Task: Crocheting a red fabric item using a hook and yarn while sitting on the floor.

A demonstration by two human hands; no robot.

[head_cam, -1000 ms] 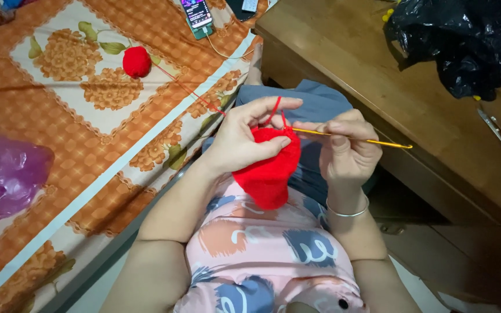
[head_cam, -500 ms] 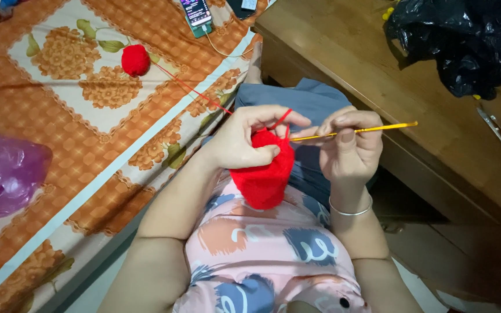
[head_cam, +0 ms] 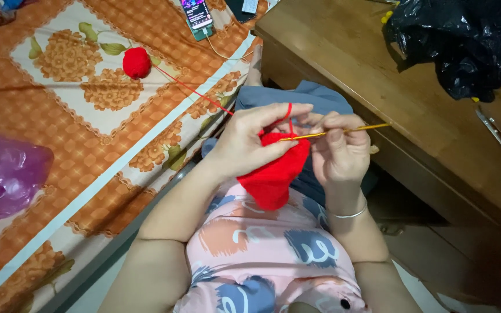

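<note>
Crocheting a red piece over the lap

The left hand (head_cam: 250, 142) pinches the red crochet piece (head_cam: 273, 174); the right hand (head_cam: 337, 153) grips a yellow hook (head_cam: 343, 131) beside the wooden table (head_cam: 378, 75) edge. The yarn ball (head_cam: 137, 62) lies well apart on the orange bedspread (head_cam: 76, 133).

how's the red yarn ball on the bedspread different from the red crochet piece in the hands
The yarn ball is round and tightly wound; the crochet piece is a flat, pointed fabric. The yarn ball lies alone on the bedspread; the crochet piece hangs between the left hand and right hand. Both are red, joined by one strand.
</note>
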